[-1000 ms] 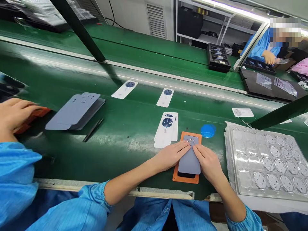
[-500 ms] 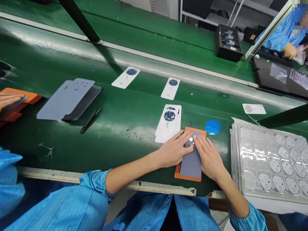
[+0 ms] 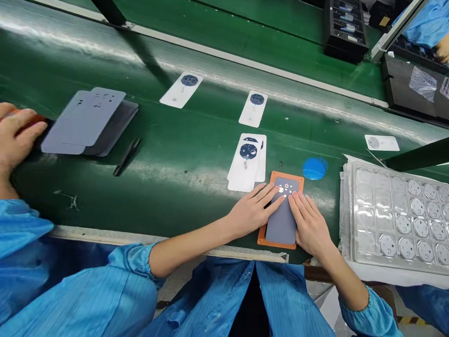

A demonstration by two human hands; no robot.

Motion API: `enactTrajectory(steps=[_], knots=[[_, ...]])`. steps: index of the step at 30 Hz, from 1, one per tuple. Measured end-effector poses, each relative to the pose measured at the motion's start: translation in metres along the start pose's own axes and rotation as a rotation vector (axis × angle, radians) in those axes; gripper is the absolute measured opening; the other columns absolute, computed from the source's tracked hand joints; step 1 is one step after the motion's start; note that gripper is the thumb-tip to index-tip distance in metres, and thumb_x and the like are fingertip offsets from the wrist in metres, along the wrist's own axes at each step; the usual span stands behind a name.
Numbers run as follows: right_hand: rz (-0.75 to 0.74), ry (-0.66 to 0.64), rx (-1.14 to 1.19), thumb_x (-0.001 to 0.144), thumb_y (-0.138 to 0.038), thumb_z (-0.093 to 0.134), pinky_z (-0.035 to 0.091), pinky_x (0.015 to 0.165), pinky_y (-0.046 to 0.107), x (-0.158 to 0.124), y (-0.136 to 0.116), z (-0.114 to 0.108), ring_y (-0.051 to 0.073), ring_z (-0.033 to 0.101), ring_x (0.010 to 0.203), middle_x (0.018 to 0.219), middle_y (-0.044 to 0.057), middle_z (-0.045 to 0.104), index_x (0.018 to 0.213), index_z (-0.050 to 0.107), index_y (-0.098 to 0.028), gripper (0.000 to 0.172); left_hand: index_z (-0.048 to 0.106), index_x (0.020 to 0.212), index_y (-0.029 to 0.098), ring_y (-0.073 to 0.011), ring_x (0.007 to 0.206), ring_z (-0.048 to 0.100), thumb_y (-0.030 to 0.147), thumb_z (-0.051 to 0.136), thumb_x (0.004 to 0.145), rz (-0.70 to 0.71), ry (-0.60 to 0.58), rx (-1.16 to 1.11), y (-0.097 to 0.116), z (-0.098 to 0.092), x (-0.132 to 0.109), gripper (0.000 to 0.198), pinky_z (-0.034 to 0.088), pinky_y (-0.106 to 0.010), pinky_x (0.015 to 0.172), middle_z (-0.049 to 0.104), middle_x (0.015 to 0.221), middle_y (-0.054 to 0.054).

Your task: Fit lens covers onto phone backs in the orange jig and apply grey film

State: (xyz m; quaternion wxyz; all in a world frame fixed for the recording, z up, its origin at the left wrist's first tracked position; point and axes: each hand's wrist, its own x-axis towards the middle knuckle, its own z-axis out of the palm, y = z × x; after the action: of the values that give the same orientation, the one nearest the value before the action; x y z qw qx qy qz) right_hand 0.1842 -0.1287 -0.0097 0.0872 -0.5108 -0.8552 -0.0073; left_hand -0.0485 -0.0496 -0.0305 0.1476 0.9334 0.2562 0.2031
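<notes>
A grey phone-shaped panel with small holes near its top lies in an orange frame on the green bench. My left hand lies flat with fingers extended over the panel's upper left side. My right hand rests on its upper right edge, fingers straight and side by side. Neither hand grasps anything. Just left of the frame is a stack of white cards with dark round prints. A blue round film lies beyond my right hand.
A clear tray of round parts stands at the right. Grey panels and dark tweezers lie left. Another person's hand is at the left edge. A post slants in at right.
The view has shifted, so the bench items sit higher in the picture. My hands have spread slightly, uncovering more of the holes. The other person's hand has come further into view.
</notes>
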Motion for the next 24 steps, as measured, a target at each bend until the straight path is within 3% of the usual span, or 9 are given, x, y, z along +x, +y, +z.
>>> enactTrajectory(steps=[3, 7, 11, 13, 15, 17, 19, 21, 24], knots=[[0.022, -0.047, 0.011, 0.086, -0.013, 0.043, 0.038, 0.121, 0.055, 0.0, -0.004, -0.003, 0.035, 0.033, 0.151, 0.16, 0.022, 0.039, 0.159, 0.025, -0.002, 0.076, 0.052, 0.145, 0.016, -0.0322, 0.146, 0.044, 0.006, 0.045, 0.094, -0.005, 0.046, -0.032, 0.007, 0.005, -0.001, 0.053, 0.036, -0.051, 0.122, 0.053, 0.15, -0.018], [-0.011, -0.103, -0.002, 0.084, -0.014, 0.048, 0.035, 0.122, 0.056, 0.005, -0.003, -0.008, 0.037, 0.037, 0.149, 0.157, 0.025, 0.042, 0.152, 0.039, 0.001, 0.071, 0.049, 0.146, 0.008, -0.039, 0.148, 0.038, 0.01, 0.057, 0.086, 0.028, -0.056, -0.015, 0.009, -0.002, 0.003, 0.061, 0.03, -0.056, 0.123, 0.047, 0.152, -0.025], [0.005, -0.014, 0.093, 0.085, -0.008, 0.044, 0.04, 0.119, 0.054, 0.004, 0.004, -0.011, 0.033, 0.047, 0.143, 0.152, 0.02, 0.051, 0.146, 0.052, -0.005, 0.061, 0.042, 0.153, 0.019, -0.0346, 0.151, 0.034, 0.02, 0.066, 0.085, 0.014, -0.135, -0.166, -0.004, -0.02, 0.003, 0.072, 0.028, -0.054, 0.125, 0.041, 0.159, -0.017], [0.056, 0.13, 0.292, 0.092, -0.009, 0.041, 0.046, 0.115, 0.052, 0.004, 0.008, -0.011, 0.029, 0.057, 0.135, 0.143, 0.015, 0.062, 0.136, 0.063, -0.014, 0.05, 0.038, 0.155, 0.023, -0.0303, 0.151, 0.035, 0.025, 0.068, 0.088, -0.12, -0.035, -0.349, -0.006, -0.027, 0.007, 0.074, 0.031, -0.05, 0.124, 0.041, 0.16, -0.014], [0.198, 0.333, 0.601, 0.098, -0.018, 0.043, 0.055, 0.104, 0.049, 0.008, 0.009, -0.009, 0.027, 0.068, 0.12, 0.126, 0.012, 0.073, 0.123, 0.071, -0.02, 0.037, 0.043, 0.152, 0.022, -0.0289, 0.143, 0.049, 0.03, 0.07, 0.088, -0.311, 0.151, -0.588, 0.002, -0.03, 0.017, 0.07, 0.041, -0.047, 0.119, 0.05, 0.154, -0.015], [0.378, 0.544, 0.958, 0.101, -0.029, 0.049, 0.062, 0.09, 0.046, 0.014, 0.009, -0.007, 0.026, 0.074, 0.103, 0.111, 0.012, 0.077, 0.116, 0.072, -0.02, 0.03, 0.056, 0.138, 0.019, -0.0273, 0.122, 0.066, 0.033, 0.073, 0.086, -0.424, 0.289, -0.851, 0.019, -0.031, 0.03, 0.056, 0.053, -0.042, 0.106, 0.066, 0.135, -0.014], [0.497, 0.689, 1.27, 0.1, -0.034, 0.051, 0.063, 0.084, 0.045, 0.02, 0.009, -0.005, 0.025, 0.075, 0.096, 0.108, 0.012, 0.078, 0.118, 0.07, -0.021, 0.029, 0.066, 0.116, 0.017, -0.0225, 0.098, 0.074, 0.034, 0.071, 0.087, -0.43, 0.358, -1.016, 0.038, -0.032, 0.044, 0.034, 0.06, -0.035, 0.091, 0.075, 0.11, -0.01], [0.517, 0.723, 1.494, 0.099, -0.033, 0.053, 0.062, 0.085, 0.046, 0.024, 0.01, -0.002, 0.023, 0.074, 0.1, 0.114, 0.01, 0.077, 0.118, 0.069, -0.024, 0.026, 0.067, 0.098, 0.017, -0.0178, 0.083, 0.072, 0.034, 0.065, 0.091, -0.403, 0.401, -0.992, 0.054, -0.033, 0.054, 0.018, 0.059, -0.029, 0.08, 0.075, 0.093, -0.006], [0.507, 0.733, 1.693, 0.096, -0.03, 0.057, 0.061, 0.088, 0.044, 0.024, 0.015, 0.0, 0.021, 0.074, 0.101, 0.114, 0.007, 0.077, 0.107, 0.071, -0.027, 0.018, 0.065, 0.088, 0.017, -0.0148, 0.073, 0.065, 0.032, 0.058, 0.096, -0.339, 0.452, -0.769, 0.066, -0.036, 0.061, 0.018, 0.054, -0.026, 0.072, 0.07, 0.083, -0.003]])
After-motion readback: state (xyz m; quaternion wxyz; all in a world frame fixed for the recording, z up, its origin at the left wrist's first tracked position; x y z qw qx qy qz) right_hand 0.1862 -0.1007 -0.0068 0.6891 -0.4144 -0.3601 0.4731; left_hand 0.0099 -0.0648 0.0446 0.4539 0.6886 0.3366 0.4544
